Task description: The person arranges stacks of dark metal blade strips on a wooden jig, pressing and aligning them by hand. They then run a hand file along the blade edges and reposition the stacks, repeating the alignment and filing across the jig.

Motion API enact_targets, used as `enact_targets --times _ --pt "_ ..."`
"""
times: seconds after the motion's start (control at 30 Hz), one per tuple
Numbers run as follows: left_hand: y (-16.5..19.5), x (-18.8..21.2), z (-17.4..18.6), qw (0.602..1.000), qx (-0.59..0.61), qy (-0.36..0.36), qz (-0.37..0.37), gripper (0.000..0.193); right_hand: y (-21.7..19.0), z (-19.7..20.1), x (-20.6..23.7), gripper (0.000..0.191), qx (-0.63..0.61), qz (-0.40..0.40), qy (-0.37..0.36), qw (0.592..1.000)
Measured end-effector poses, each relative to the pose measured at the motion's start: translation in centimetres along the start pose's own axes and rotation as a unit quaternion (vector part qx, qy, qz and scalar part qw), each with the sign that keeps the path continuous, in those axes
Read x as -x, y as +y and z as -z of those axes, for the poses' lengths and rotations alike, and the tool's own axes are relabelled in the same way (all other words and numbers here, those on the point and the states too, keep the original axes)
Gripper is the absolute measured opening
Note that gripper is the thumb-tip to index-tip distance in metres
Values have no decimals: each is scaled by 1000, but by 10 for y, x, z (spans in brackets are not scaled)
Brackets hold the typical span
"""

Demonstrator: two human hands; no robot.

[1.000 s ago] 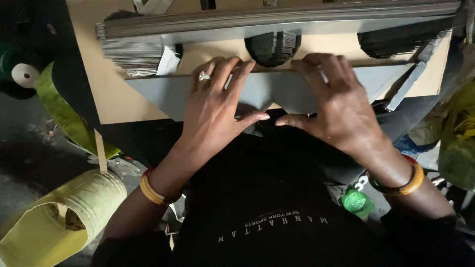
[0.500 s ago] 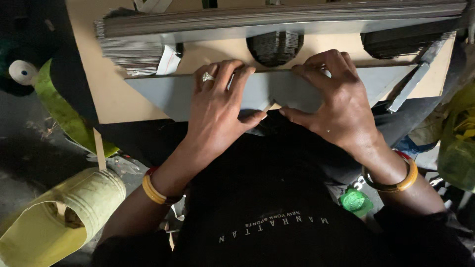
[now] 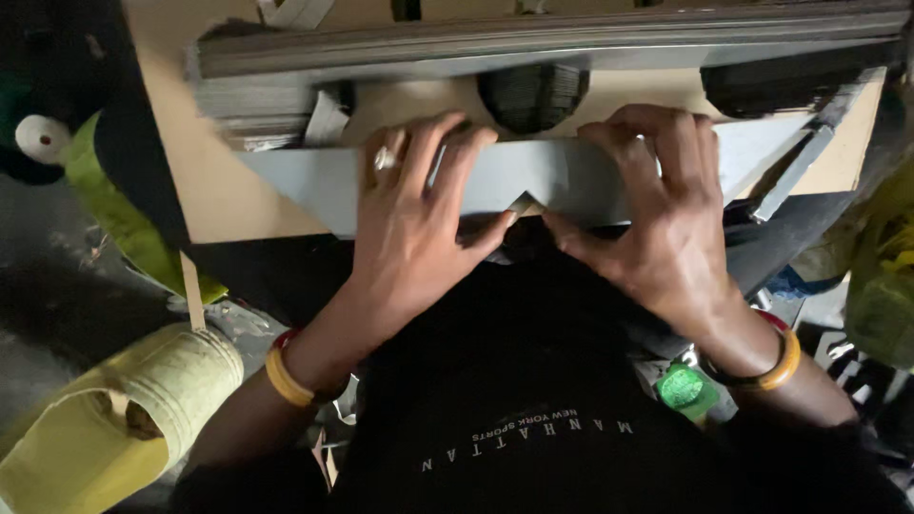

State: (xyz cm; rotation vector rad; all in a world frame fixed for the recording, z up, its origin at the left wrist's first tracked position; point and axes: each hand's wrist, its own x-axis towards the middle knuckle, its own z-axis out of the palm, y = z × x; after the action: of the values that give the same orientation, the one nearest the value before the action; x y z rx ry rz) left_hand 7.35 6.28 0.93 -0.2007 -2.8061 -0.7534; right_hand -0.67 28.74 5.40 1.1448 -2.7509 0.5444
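Observation:
A long grey card piece [image 3: 533, 176] with slanted ends lies across the front of a tan board [image 3: 205, 186]. My left hand [image 3: 414, 224], with a ring on one finger, presses flat on its left half, thumb under the near edge. My right hand [image 3: 657, 214] presses on the right half in the same way. Both thumbs meet at the middle of the near edge, where a small fold of card shows. Behind the hands lie stacks of dark grey card: a long stack [image 3: 543, 43] along the back and rounded stacks [image 3: 531, 95].
A yellow-green cloth roll [image 3: 124, 419] lies at lower left, and a white-ended spool [image 3: 43, 138] at far left. A green round cap [image 3: 684, 388] sits by my right wrist. Yellow-green bags [image 3: 881, 286] crowd the right edge. My black shirt fills the lower middle.
Both hands have slid a little forward on the grey card piece, and my thumbs have closed in on the middle of its near edge.

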Motion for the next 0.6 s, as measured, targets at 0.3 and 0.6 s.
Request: enact_targets --times 0.3,0.6 --pt "-2 6 5 925 -331 87 -162 27 55 28 25 16 85 -11 14 996" --pt "25 -58 -15 927 -287 154 -187 38 163 56 53 15 8 -90 129 987"
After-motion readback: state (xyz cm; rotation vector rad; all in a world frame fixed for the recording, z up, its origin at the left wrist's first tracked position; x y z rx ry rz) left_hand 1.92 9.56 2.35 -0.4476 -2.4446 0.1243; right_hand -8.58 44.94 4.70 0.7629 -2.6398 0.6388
